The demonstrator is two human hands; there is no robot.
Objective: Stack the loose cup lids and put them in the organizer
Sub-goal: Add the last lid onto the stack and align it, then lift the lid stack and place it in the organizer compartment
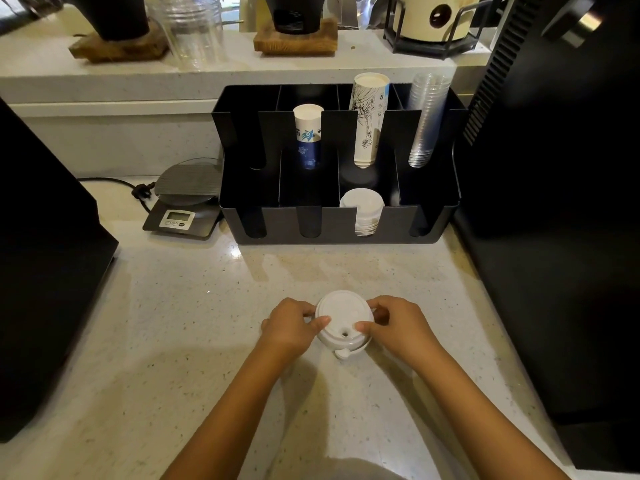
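Organizer (341, 223) stands behind the held lids (343, 318); scale (183, 206) sits to its left.

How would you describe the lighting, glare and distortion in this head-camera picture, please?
Head view: warm overhead light; soft shadows fall toward the camera under the arms. Mild glare on the counter in front of the organizer. Wide-angle bending curves the machines at both edges. Lids and both hands sharp; back shelf slightly soft.

Matt white plastic lids (343, 320); glossy speckled stone counter (194, 306).
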